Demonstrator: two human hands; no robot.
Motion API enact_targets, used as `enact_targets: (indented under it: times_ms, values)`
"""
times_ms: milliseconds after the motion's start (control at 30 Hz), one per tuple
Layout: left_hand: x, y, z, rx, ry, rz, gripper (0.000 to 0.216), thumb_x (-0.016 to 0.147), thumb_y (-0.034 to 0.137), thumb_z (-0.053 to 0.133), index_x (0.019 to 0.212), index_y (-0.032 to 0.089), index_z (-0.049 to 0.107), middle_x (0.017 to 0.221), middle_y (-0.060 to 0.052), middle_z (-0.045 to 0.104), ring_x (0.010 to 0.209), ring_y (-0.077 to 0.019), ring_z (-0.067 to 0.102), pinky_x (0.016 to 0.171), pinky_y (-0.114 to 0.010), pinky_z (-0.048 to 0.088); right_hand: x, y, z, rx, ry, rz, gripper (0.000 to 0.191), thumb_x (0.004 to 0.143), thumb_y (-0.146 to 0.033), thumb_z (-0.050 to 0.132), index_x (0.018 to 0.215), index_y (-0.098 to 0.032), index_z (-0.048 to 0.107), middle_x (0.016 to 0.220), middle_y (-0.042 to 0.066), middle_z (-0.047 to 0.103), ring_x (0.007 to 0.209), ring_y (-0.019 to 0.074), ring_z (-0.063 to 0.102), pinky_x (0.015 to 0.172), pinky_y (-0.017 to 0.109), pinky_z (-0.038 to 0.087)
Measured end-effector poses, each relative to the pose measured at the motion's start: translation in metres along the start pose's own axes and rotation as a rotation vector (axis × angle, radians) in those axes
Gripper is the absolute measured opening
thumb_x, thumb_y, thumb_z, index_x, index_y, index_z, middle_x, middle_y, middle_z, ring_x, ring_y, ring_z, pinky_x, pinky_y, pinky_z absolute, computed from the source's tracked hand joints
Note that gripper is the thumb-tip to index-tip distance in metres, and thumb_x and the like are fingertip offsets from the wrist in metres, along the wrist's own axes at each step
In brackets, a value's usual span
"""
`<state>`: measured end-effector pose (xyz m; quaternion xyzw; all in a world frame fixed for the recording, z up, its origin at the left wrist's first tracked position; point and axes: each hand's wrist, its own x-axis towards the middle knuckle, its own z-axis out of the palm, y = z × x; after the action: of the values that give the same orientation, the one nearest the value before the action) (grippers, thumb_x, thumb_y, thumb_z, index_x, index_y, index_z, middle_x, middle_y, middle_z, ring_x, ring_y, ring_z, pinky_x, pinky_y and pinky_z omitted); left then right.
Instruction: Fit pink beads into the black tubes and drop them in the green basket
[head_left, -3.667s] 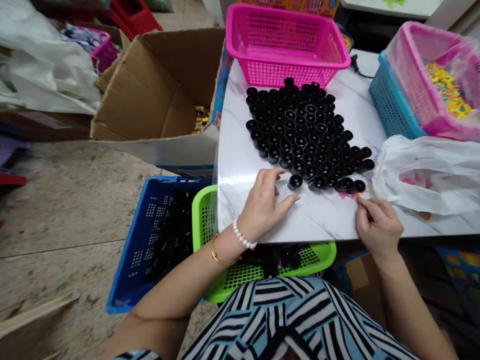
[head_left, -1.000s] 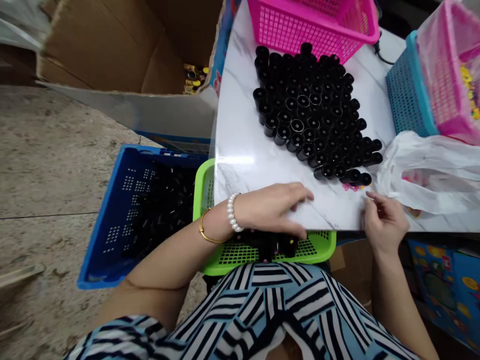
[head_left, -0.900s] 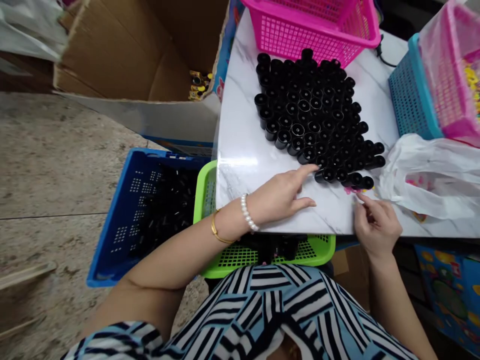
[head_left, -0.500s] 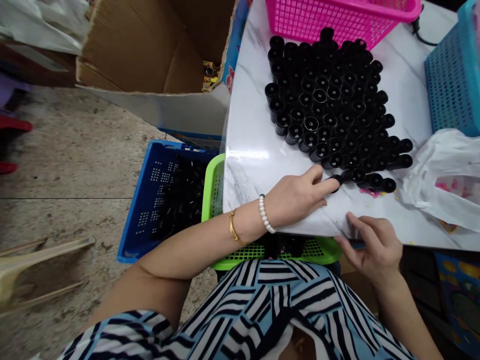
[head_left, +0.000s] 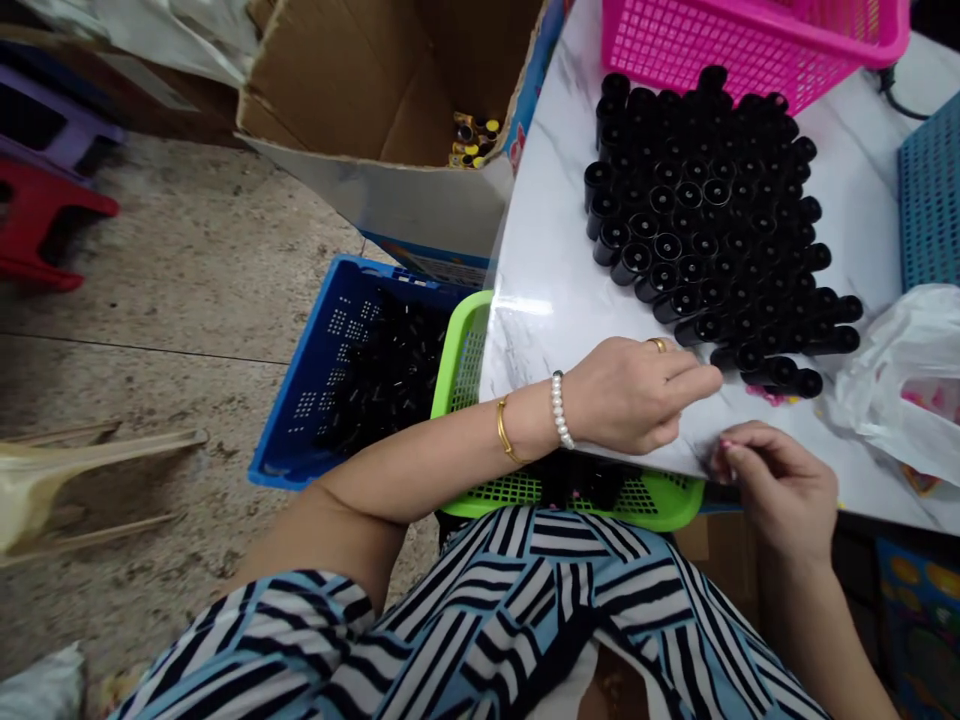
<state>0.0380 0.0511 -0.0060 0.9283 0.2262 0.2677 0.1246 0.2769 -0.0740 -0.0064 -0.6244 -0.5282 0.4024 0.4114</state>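
Fingers of the right hand had come together since half a second earlier, when thumb and fingertips stood apart; they now pinched what looked like a small pink piece, on the near side of the black tubes. The left hand had changed too: it was bent over at the near left of the tubes, with its fingertips just beside their front row. One tube that had shown against those fingertips could no longer be made out. Because the fingers were curled with their backs upward, I could not tell whether they gripped it or were closed on nothing.

The tubes stood crowded together on the table, most of them upright. Pink and yellow bits lay just in front of them at the near right, the white bag sat to their right, and the pink basket was behind them. To judge by this, the work had narrowed to one small piece and the front row, leaving the other tubes undisturbed.
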Motion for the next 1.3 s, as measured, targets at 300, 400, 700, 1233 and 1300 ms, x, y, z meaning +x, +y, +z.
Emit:
enact_targets:
  times_ms: [300, 400, 700, 1233, 1300]
  values:
    - [-0.001, -0.008, 0.008, -0.149, -0.183, -0.115, 0.035, 0.099, 0.049, 0.074, 0.112, 0.016, 0.073, 0.112, -0.008, 0.072, 0.097, -0.0220, 0.069, 0.080, -0.034, 0.052, 0.020, -0.024, 0.039, -0.021, 0.242, 0.095, 0.016, 0.088, -0.036, 0.087, 0.093, -0.022, 0.083, 0.067, -0.002, 0.067, 0.054, 0.0102, 0.054, 0.050, 0.024, 0.040]
    - [-0.001, -0.007, 0.005, -0.149, -0.185, -0.116, 0.034, 0.100, 0.047, 0.073, 0.113, 0.015, 0.074, 0.110, -0.008, 0.072, 0.097, -0.0226, 0.069, 0.079, -0.034, 0.052, 0.023, -0.034, 0.044, -0.163, 0.237, -0.053, 0.009, 0.089, -0.032, 0.086, 0.091, -0.023, 0.085, 0.079, 0.001, 0.074, 0.067, 0.0136, 0.064, 0.061, 0.028, 0.048]
    - [0.000, -0.004, 0.001, -0.157, -0.196, -0.102, 0.022, 0.099, 0.033, 0.075, 0.108, 0.013, 0.073, 0.109, -0.010, 0.073, 0.101, -0.0246, 0.071, 0.078, -0.034, 0.054, 0.017, -0.037, 0.051, -0.193, 0.290, -0.011, 0.013, 0.087, -0.032, 0.087, 0.091, -0.021, 0.082, 0.079, 0.000, 0.075, 0.059, 0.0141, 0.067, 0.056, 0.029, 0.054]
    - [0.002, -0.001, -0.003, -0.228, -0.252, -0.204, 0.021, 0.100, 0.034, 0.071, 0.111, 0.016, 0.075, 0.110, -0.008, 0.074, 0.096, -0.0219, 0.073, 0.072, -0.031, 0.052, 0.051, -0.044, 0.048, 0.217, -0.055, 0.447, 0.032, 0.083, -0.037, 0.082, 0.090, -0.027, 0.053, 0.057, -0.012, 0.056, 0.039, 0.0111, 0.052, 0.043, 0.028, 0.056]
    - [0.000, -0.003, -0.002, -0.244, -0.238, -0.178, 0.022, 0.099, 0.036, 0.072, 0.111, 0.018, 0.075, 0.107, -0.008, 0.075, 0.093, -0.0205, 0.072, 0.073, -0.030, 0.051, 0.049, -0.042, 0.043, 0.231, -0.130, 0.461, 0.035, 0.082, -0.043, 0.084, 0.094, -0.027, 0.055, 0.062, -0.010, 0.058, 0.042, 0.0118, 0.056, 0.046, 0.030, 0.059]
